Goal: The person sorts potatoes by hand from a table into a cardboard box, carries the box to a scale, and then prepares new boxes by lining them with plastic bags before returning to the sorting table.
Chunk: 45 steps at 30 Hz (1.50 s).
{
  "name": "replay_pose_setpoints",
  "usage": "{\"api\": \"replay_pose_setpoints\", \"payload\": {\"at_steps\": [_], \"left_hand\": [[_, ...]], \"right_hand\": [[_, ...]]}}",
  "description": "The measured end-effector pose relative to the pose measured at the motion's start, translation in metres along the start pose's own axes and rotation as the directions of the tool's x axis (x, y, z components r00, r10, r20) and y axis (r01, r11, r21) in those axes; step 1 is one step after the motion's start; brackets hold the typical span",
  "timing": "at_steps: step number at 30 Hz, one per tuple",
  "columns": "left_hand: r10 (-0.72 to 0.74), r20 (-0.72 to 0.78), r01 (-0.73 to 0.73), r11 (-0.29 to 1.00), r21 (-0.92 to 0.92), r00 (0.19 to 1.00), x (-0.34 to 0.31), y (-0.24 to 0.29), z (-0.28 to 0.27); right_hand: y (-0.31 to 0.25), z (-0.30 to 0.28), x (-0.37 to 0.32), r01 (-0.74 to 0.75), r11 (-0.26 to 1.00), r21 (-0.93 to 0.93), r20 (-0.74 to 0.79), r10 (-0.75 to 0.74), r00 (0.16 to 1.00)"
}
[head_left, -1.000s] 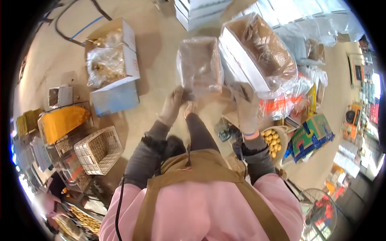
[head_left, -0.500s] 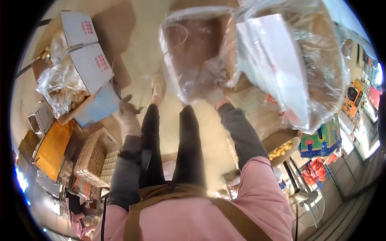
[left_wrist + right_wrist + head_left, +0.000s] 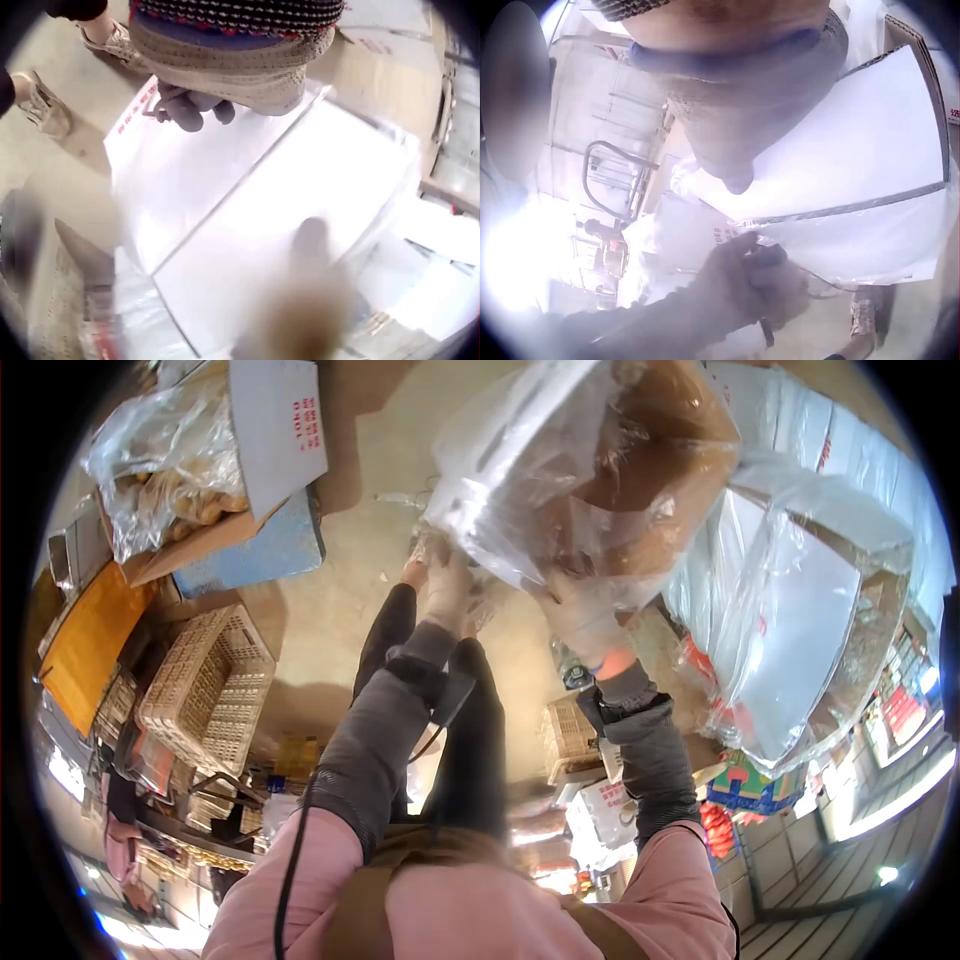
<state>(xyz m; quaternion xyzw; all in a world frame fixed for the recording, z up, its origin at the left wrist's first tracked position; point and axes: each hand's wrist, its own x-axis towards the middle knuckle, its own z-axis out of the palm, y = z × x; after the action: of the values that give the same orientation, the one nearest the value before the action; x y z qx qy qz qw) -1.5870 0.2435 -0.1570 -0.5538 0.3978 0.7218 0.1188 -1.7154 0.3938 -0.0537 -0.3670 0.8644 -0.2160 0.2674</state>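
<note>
A white cardboard box (image 3: 650, 510) with a brown inside and a loose clear plastic liner (image 3: 500, 500) is tilted up in front of me. My gloved right hand (image 3: 580, 620) grips its near edge, and in the right wrist view the thumb (image 3: 739, 184) lies against the white outer side. My gloved left hand (image 3: 447, 580) is at the near left corner, its fingers curled at the plastic-covered edge. Dark fingertips (image 3: 187, 116) overlap the white panel (image 3: 300, 187) in the left wrist view. The right hand's other fingers are hidden behind the box.
Round yellowish produce under plastic fills a carton (image 3: 280, 420) at the left, set on a blue base (image 3: 250, 555). An open plastic crate (image 3: 210, 685) lies nearer. At the right stands another plastic-lined white box (image 3: 790, 630), with more white boxes (image 3: 860, 450) behind it.
The left hand has come from the left to the box's corner. The lined box has swung up and right into a tilt, with the right hand at its near edge.
</note>
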Motion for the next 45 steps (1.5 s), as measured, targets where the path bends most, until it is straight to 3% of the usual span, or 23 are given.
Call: {"api": "replay_pose_setpoints", "payload": {"at_steps": [1, 3, 5, 6, 10, 12, 13, 14, 16, 21, 23, 24, 26, 27, 29, 31, 34, 37, 39, 41, 43, 44, 45], "left_hand": [[-0.085, -0.010, 0.085, 0.996, -0.013, 0.996, -0.013, 0.023, -0.007], [0.037, 0.001, -0.037, 0.996, 0.079, 0.999, -0.020, 0.026, -0.014], [0.224, 0.038, -0.225, 0.936, 0.270, 0.974, -0.023, 0.027, -0.002], [0.250, 0.009, -0.223, 0.845, 0.486, 0.968, -0.035, 0.048, -0.001], [0.271, -0.098, -0.176, 0.819, 0.546, 0.958, -0.020, 0.024, -0.004], [0.280, -0.157, -0.142, 0.805, 0.576, 0.947, -0.021, 0.012, -0.005], [0.292, -0.187, -0.130, 0.795, 0.592, 0.938, -0.017, 0.010, -0.007], [0.109, -0.174, 0.013, 0.813, 0.582, 0.979, -0.018, 0.018, -0.012], [-0.047, -0.012, 0.042, 0.727, 0.685, 0.999, -0.044, 0.061, -0.021], [-0.094, 0.145, -0.031, 0.728, 0.685, 0.985, -0.040, 0.036, -0.037], [-0.096, 0.165, -0.037, 0.754, 0.655, 0.982, -0.041, 0.016, -0.047], [-0.093, 0.161, -0.034, 0.761, 0.648, 0.983, -0.041, 0.010, -0.052], [-0.074, 0.088, -0.003, 0.746, 0.665, 0.993, -0.038, 0.000, -0.065], [-0.061, 0.004, 0.041, 0.717, 0.696, 0.998, -0.034, -0.009, -0.072], [0.040, -0.202, 0.122, 0.675, 0.727, 0.979, -0.029, -0.025, -0.093], [0.161, -0.194, -0.018, 0.811, 0.584, 0.968, -0.047, -0.024, -0.116], [0.195, 0.008, -0.188, 0.931, 0.312, 0.981, -0.145, 0.053, -0.105], [0.090, 0.108, -0.127, 0.898, 0.420, 0.990, -0.204, 0.084, -0.080], [0.318, 0.047, -0.290, 0.783, 0.551, 0.947, -0.207, 0.094, -0.048], [0.563, 0.200, -0.512, 0.474, 0.717, 0.802, -0.200, 0.098, -0.030], [0.515, 0.041, -0.368, 0.553, 0.747, 0.857, -0.185, 0.103, -0.005], [0.586, 0.057, -0.340, 0.385, 0.858, 0.808, -0.179, 0.103, 0.001], [0.506, 0.047, -0.363, 0.546, 0.755, 0.861, -0.178, 0.100, 0.001]], "right_hand": [[-0.002, -0.004, 0.004, -0.060, 0.998, 0.024, 0.045, 0.059, 0.997], [-0.014, -0.015, 0.011, -0.196, 0.979, 0.061, 0.147, 0.185, 0.972], [-0.027, -0.021, 0.019, -0.179, 0.984, 0.016, 0.129, 0.175, 0.976], [-0.033, -0.023, 0.024, -0.194, 0.980, 0.037, 0.129, 0.188, 0.974], [-0.034, -0.023, 0.026, -0.244, 0.970, 0.010, 0.239, 0.235, 0.942], [-0.031, -0.021, 0.021, 0.040, 0.997, -0.059, 0.105, -0.034, 0.994], [-0.029, -0.023, 0.020, 0.076, 0.995, -0.070, 0.104, -0.068, 0.992], [-0.032, -0.027, 0.022, 0.111, 0.990, -0.082, 0.102, -0.102, 0.989], [-0.055, -0.055, 0.022, -0.055, 0.997, -0.059, 0.236, 0.068, 0.969], [-0.088, -0.148, 0.002, 0.458, 0.855, -0.244, 0.205, -0.417, 0.886], [-0.110, -0.179, -0.038, 0.365, 0.764, -0.532, 0.161, -0.332, 0.930], [-0.114, -0.193, -0.063, 0.037, 0.976, -0.215, 0.191, 0.005, 0.982], [-0.125, -0.202, -0.096, -0.275, 0.955, 0.109, 0.361, 0.220, 0.906], [-0.137, -0.194, -0.107, -0.200, 0.973, 0.118, 0.398, 0.138, 0.907], [-0.132, -0.119, -0.141, 0.232, 0.958, -0.169, 0.202, -0.196, 0.959], [-0.125, -0.058, -0.130, 0.286, 0.913, -0.291, 0.155, -0.250, 0.956], [-0.114, -0.019, -0.118, 0.189, 0.933, -0.307, -0.065, -0.219, 0.974], [-0.111, -0.020, -0.108, 0.110, 0.952, -0.286, -0.085, -0.139, 0.987], [-0.104, -0.019, -0.104, 0.089, 0.955, -0.282, -0.026, -0.100, 0.995], [-0.109, -0.032, -0.107, 0.061, 0.976, -0.210, 0.037, -0.054, 0.998], [-0.106, -0.043, -0.107, 0.045, 0.987, -0.152, 0.063, -0.035, 0.997], [-0.099, -0.043, -0.110, 0.033, 0.991, -0.127, 0.057, -0.025, 0.998], [-0.093, -0.045, -0.116, 0.020, 0.995, -0.099, 0.059, -0.015, 0.998]]}}
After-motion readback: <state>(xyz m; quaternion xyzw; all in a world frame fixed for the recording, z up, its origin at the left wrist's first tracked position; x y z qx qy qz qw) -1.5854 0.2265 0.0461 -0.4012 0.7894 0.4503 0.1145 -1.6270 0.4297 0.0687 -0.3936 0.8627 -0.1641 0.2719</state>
